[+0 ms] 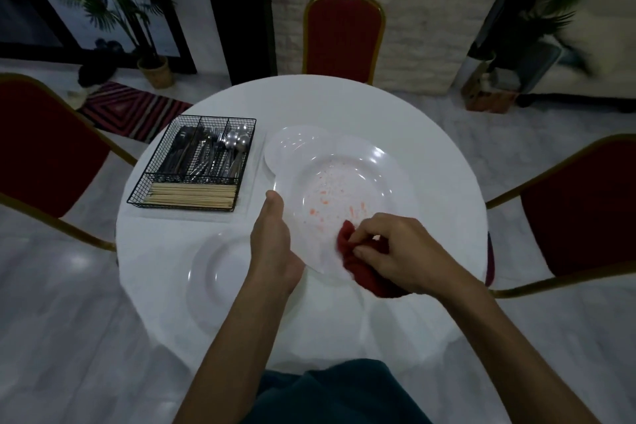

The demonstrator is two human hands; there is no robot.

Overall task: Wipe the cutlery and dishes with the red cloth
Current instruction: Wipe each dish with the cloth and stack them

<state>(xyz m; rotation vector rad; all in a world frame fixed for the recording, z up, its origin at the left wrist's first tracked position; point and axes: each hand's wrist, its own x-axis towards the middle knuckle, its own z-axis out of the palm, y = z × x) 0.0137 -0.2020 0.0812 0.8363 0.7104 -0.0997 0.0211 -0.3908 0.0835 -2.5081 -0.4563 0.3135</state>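
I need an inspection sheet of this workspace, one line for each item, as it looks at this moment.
Surface: round white table.
Job's things: large white plate with orange-red specks; red cloth at its near rim; second plate at near left; smaller plates behind; wire basket with cutlery and wooden sticks.
Clutter: nothing seen.
Grippers: left hand grips the large white plate's left rim; right hand holds the bunched red cloth against it.
Cables: nothing seen.
Surroundings: three red chairs, striped rug, potted plant.
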